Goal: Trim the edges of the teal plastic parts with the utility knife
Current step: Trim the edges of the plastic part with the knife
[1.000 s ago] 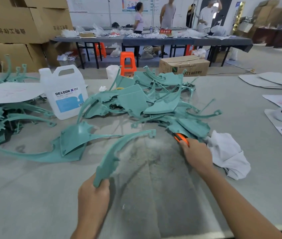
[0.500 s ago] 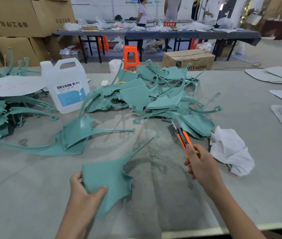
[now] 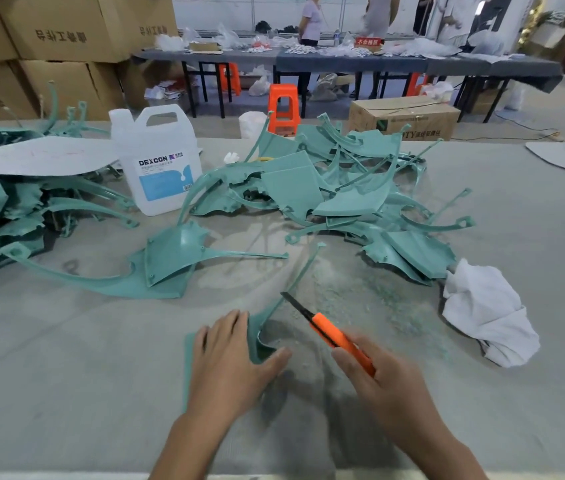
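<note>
Left hand [image 3: 229, 362]: fingers straight, pressing one teal part [image 3: 255, 336] flat on table [image 3: 66, 375]. Right hand [image 3: 390, 381]: gripping one orange utility knife [image 3: 338, 337], blade out, tip at part's thin arm (contact unclear). Beyond hands: one loose part [image 3: 170, 265], one heap [image 3: 326, 188]. Right of right hand: one white rag [image 3: 485, 317].

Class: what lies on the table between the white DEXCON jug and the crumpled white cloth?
A heap of teal plastic parts, as the head view shows.
</note>
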Available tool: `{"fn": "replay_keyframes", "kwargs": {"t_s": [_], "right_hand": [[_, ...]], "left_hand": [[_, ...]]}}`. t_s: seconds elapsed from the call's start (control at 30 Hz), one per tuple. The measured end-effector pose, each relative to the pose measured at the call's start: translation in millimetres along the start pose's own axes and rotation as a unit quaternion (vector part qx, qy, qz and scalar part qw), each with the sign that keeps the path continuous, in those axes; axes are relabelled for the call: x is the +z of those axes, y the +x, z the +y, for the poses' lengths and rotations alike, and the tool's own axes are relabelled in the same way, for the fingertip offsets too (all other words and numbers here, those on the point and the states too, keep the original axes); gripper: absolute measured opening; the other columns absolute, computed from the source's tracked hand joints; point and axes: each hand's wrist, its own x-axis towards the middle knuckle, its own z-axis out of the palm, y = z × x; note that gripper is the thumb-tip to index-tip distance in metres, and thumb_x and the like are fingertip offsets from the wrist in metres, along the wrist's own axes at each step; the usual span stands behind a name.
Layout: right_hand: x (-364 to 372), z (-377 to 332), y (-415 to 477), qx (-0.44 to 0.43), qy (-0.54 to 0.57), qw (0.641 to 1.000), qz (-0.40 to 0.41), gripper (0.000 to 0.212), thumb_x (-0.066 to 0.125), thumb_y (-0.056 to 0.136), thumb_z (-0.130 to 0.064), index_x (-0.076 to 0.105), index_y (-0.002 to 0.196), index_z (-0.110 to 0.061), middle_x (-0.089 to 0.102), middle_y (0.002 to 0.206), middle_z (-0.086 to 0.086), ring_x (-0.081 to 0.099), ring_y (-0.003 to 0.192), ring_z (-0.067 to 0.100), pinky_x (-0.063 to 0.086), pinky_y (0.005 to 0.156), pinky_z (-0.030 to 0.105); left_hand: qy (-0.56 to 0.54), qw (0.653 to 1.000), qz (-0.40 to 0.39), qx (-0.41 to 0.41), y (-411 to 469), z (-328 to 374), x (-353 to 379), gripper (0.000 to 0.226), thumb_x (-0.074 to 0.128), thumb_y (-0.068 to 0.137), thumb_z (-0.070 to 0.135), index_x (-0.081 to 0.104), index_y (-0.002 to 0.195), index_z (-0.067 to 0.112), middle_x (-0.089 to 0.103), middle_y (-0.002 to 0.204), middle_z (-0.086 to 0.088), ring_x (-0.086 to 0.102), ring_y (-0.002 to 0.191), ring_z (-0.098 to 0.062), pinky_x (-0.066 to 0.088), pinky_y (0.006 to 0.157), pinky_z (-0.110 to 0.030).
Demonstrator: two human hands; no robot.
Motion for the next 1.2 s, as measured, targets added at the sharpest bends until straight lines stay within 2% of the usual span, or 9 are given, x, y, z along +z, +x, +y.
{"fn": "replay_keyframes", "kwargs": {"t_s": [0.2, 0.47, 0.6, 0.73, 0.87, 0.97, 1.03, 1.13, 1.2], "right_hand": [[8, -18, 18, -0.041, -0.096, 0.992, -0.067, 0.038, 0.047, 0.097, -0.059, 0.053, 0.134, -0.051, 0.072, 0.102, -0.012, 0.066, 0.094, 0.010, 0.048, 0.077, 0.029], [6, -32, 28, -0.045, -0.159, 0.981, -0.098, 0.040, 0.041, 0.099, -0.060, 0.054, 0.134, -0.045, 0.072, 0.095, -0.006, 0.066, 0.088, 0.017, 0.049, 0.072, 0.035], [-22, -28, 50, -0.071, -0.253, 0.965, -0.012, 0.047, 0.029, 0.100, -0.061, 0.055, 0.135, -0.044, 0.061, 0.070, -0.008, 0.054, 0.054, 0.006, 0.045, 0.050, 0.021], [-42, -34, 64, -0.054, -0.294, 0.951, 0.077, 0.043, 0.037, 0.100, -0.057, 0.055, 0.136, -0.040, 0.066, 0.083, -0.004, 0.065, 0.068, 0.022, 0.051, 0.056, 0.034], [-13, -46, 41, -0.109, -0.250, 0.962, 0.028, 0.045, 0.034, 0.098, -0.060, 0.051, 0.135, -0.042, 0.065, 0.084, -0.004, 0.065, 0.067, 0.026, 0.052, 0.057, 0.038], [-20, -39, 42, -0.109, -0.286, 0.952, -0.028, 0.047, 0.025, 0.098, -0.067, 0.041, 0.140, -0.056, 0.064, 0.085, -0.006, 0.065, 0.073, 0.020, 0.051, 0.061, 0.034], [-35, -34, 55, -0.083, -0.328, 0.941, -0.001, 0.046, 0.028, 0.099, -0.064, 0.045, 0.140, -0.051, 0.062, 0.083, -0.007, 0.066, 0.071, 0.020, 0.049, 0.058, 0.033], [-36, -34, 59, -0.093, -0.307, 0.941, 0.108, 0.039, 0.044, 0.099, -0.055, 0.061, 0.130, -0.037, 0.060, 0.072, -0.004, 0.060, 0.054, 0.025, 0.044, 0.045, 0.030], [-22, -38, 50, -0.129, -0.282, 0.948, 0.072, 0.045, 0.036, 0.098, -0.058, 0.061, 0.128, -0.037, 0.059, 0.070, -0.004, 0.058, 0.050, 0.023, 0.045, 0.043, 0.032]], "left_hand": [[-0.015, 0.999, 0.025, -0.024, -1, -5, 5, 0.102, 0.023, 0.063, 0.089, 0.039, 0.148, 0.035, 0.039, 0.146, 0.001, 0.032, 0.136, -0.021, 0.025, 0.115, -0.033], [-0.008, 0.999, 0.019, -0.026, 0, -6, 7, 0.094, 0.036, 0.074, 0.086, 0.034, 0.153, 0.034, 0.037, 0.143, 0.002, 0.030, 0.135, -0.020, 0.024, 0.116, -0.032], [-0.015, 1.000, 0.019, -0.018, -1, -7, 8, 0.096, 0.036, 0.072, 0.086, 0.033, 0.152, 0.032, 0.035, 0.142, 0.004, 0.028, 0.135, -0.018, 0.024, 0.116, -0.031], [-0.020, 0.999, 0.035, -0.014, -2, -6, 8, 0.098, 0.032, 0.069, 0.086, 0.038, 0.150, 0.031, 0.038, 0.140, 0.005, 0.031, 0.133, -0.017, 0.025, 0.115, -0.031], [-0.019, 0.999, 0.043, -0.016, -2, -4, 9, 0.099, 0.028, 0.065, 0.086, 0.042, 0.147, 0.032, 0.041, 0.137, 0.005, 0.034, 0.131, -0.018, 0.025, 0.114, -0.030], [-0.013, 0.999, 0.038, -0.013, -1, -7, 10, 0.100, 0.026, 0.067, 0.087, 0.041, 0.148, 0.031, 0.040, 0.136, 0.005, 0.033, 0.131, -0.017, 0.026, 0.114, -0.030], [-0.013, 0.999, 0.043, -0.012, -2, -8, 12, 0.098, 0.029, 0.069, 0.087, 0.042, 0.148, 0.030, 0.041, 0.135, 0.005, 0.034, 0.130, -0.017, 0.027, 0.114, -0.031], [-0.024, 0.998, 0.055, -0.012, -3, -6, 12, 0.095, 0.032, 0.070, 0.086, 0.045, 0.146, 0.030, 0.042, 0.132, 0.005, 0.035, 0.127, -0.017, 0.028, 0.112, -0.032], [-0.023, 0.998, 0.053, -0.015, -3, -5, 12, 0.096, 0.030, 0.069, 0.086, 0.044, 0.146, 0.031, 0.042, 0.132, 0.005, 0.035, 0.127, -0.017, 0.027, 0.112, -0.031]]}}
